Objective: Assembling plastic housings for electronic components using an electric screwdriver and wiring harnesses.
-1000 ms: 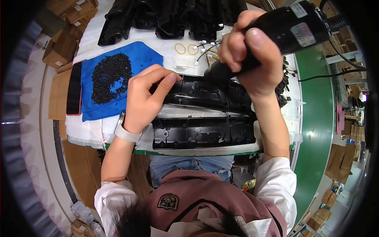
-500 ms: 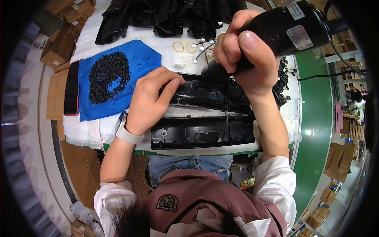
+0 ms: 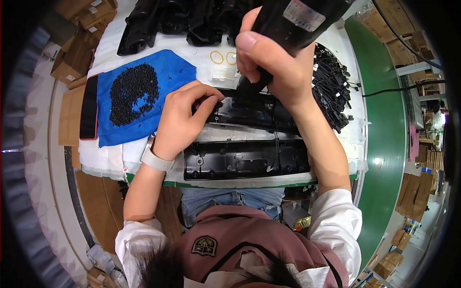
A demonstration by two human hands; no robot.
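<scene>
**Operator:** Head view check: where is the workpiece sitting?

**Inspector:** Two long black plastic panels are lying side by side on the white padded bench (image 3: 103, 158). The upper black panel (image 3: 261, 111) is lying under both hands; the lower black panel (image 3: 245, 161) is resting just beside it, nearer the person, at the bench's front edge.

**Operator:** Right hand status?

**Inspector:** The right hand (image 3: 276, 65) is wrapping closed around a black electric screwdriver (image 3: 297, 21), holding it tilted, with the tip pointing down onto the upper panel's top edge.

**Operator:** Left hand status?

**Inspector:** The left hand (image 3: 185, 120) is bearing on the left end of the upper panel, fingers curled and pinched together at the panel edge. Whether a screw is sitting between the fingertips cannot be determined. A pale wristwatch (image 3: 156, 158) is showing on that wrist.

**Operator:** Surroundings?

**Inspector:** A blue cloth (image 3: 163, 72) carrying a pile of small black screws (image 3: 132, 93) is lying left of the hands. Two yellow rubber bands (image 3: 223, 57) are lying above the panel. A bundle of black cable ties (image 3: 331, 86) is lying to the right, and more black moulded parts (image 3: 177, 19) are stacked at the far edge.
</scene>
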